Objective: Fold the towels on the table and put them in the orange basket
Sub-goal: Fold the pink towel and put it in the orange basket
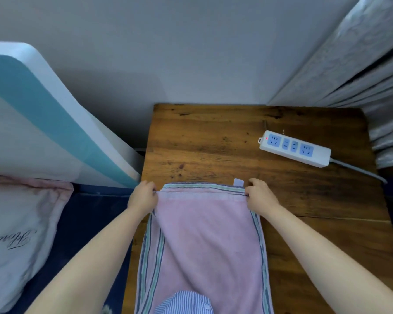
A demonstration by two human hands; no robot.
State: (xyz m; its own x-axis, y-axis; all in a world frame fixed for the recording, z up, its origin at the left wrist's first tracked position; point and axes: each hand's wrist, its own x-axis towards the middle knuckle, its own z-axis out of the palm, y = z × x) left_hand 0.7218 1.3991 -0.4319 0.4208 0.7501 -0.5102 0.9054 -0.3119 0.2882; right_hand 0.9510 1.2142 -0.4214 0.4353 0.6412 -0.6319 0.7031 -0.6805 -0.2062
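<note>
While both hands work at its far edge, the pink towel [204, 241] lies lengthwise on the wooden table [213, 141], running from mid-table down to the near edge & out of view at the bottom. It has striped borders (blue/green/white) along both long sides and across the far end. A small white tag [238, 182] sticks out past the far edge, near the right corner.

Left hand [143, 197]: fingers curled, pinching the towel's far-left corner, w/ the fabric bunched a bit under it. That corner sits right at the table's left edge. Right hand [260, 196]: fingers curled too, pinching the far-right corner, just beside the tag. Between the two hands the far edge looks doubled, a pink layer lying over the striped end band.

White power strip [295, 148] w/ blue sockets sits on the table's far-right part, well apart from the towel, red light lit at one end, grey cord trailing off to the right.

Left of the table: a white & teal panel [50, 123] leaning vs. the wall, pale pink pillow [16, 234] w/ script lettering below it. Curtain [354, 64] hangs at far right. Striped blue/white cloth [184, 302] shows at the bottom, over the towel's near end; can't tell what it is.
</note>
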